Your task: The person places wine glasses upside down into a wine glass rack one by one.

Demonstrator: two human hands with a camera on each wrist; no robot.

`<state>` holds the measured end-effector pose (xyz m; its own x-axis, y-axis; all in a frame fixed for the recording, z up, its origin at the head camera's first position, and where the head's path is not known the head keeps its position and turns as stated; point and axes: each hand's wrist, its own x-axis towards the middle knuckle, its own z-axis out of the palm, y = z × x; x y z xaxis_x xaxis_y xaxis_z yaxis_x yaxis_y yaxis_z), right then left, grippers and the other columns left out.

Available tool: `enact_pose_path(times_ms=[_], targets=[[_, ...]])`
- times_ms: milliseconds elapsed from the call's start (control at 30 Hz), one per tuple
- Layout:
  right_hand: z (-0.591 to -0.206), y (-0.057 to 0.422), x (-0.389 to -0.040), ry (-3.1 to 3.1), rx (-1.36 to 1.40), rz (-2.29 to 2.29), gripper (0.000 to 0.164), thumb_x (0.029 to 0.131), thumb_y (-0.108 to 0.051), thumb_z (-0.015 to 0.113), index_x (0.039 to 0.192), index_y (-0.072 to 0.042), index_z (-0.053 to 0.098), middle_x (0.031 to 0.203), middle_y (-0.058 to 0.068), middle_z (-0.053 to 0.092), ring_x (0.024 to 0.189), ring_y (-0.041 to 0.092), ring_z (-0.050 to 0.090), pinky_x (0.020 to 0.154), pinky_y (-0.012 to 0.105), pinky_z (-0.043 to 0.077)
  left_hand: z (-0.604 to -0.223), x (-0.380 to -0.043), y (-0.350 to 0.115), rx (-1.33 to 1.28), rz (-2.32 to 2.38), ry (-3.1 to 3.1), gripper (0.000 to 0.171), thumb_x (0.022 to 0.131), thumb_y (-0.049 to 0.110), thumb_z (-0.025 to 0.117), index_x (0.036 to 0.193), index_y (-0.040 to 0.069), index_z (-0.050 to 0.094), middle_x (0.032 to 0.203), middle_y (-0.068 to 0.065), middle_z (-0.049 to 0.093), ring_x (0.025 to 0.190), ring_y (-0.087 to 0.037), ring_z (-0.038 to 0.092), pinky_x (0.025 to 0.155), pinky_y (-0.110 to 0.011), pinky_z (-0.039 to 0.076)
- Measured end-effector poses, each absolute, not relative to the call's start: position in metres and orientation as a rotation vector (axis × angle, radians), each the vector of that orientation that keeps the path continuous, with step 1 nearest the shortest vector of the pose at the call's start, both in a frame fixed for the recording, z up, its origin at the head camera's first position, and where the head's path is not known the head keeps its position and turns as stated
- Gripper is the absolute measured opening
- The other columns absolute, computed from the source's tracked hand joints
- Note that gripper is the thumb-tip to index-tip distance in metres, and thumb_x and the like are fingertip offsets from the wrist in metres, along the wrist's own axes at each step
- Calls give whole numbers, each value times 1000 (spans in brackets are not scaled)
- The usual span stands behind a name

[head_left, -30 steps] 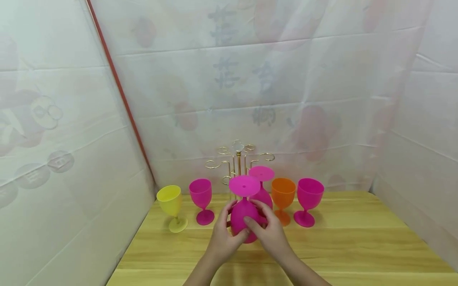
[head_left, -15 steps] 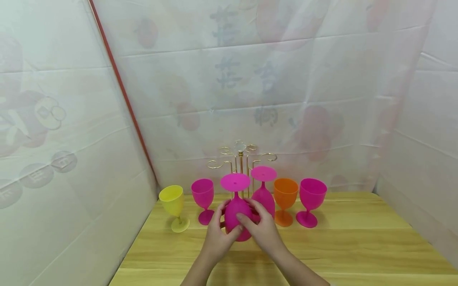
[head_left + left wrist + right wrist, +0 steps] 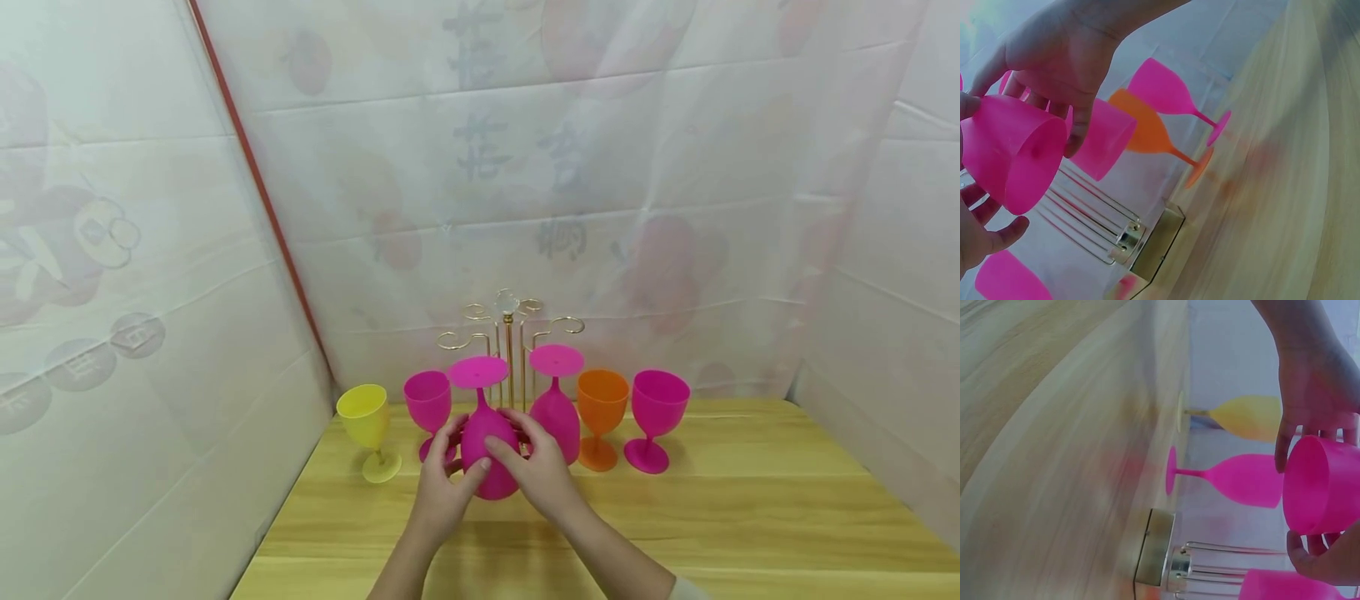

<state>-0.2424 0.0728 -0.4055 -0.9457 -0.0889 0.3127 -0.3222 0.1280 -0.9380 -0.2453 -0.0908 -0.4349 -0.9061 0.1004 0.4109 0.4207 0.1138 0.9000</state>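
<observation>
Upside down in front of the rack hangs a pink goblet (image 3: 489, 429), held between both hands, its foot up and its mouth down. My left hand (image 3: 441, 493) grips the bowl from the left. From the right, my right hand (image 3: 546, 477) holds the same bowl, with its thumb across the front. In the left wrist view the mouth of this held goblet (image 3: 1035, 156) faces the table side, clear of the tabletop. A second pink goblet (image 3: 557, 421) hangs inverted on the right side of the gold wire rack (image 3: 511, 350).
A yellow goblet (image 3: 365, 417) and a pink goblet (image 3: 428, 400) stand upright at left, the pink one partly behind my left hand. At right stand an orange goblet (image 3: 602, 402) and another pink goblet (image 3: 659, 404). The wooden table (image 3: 720, 533) meets white curtain walls (image 3: 420, 192).
Both hands have carried the held goblet leftward, away from the goblet hanging on the rack's right side. The view has shifted slightly; the standing goblets stay in place.
</observation>
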Motion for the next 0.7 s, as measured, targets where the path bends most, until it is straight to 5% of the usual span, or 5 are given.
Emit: enact_pose_path(times_ms=[700], targets=[[-410, 61, -262, -2261, 321, 1877, 56, 88, -44, 71, 135, -17, 58, 125, 7, 62, 109, 27, 59, 74, 34, 60, -435, -255, -94, -401, -1931, -2104, 62, 91, 30, 71, 145, 19, 45, 138, -7, 52, 120, -29, 56, 89, -34, 57]])
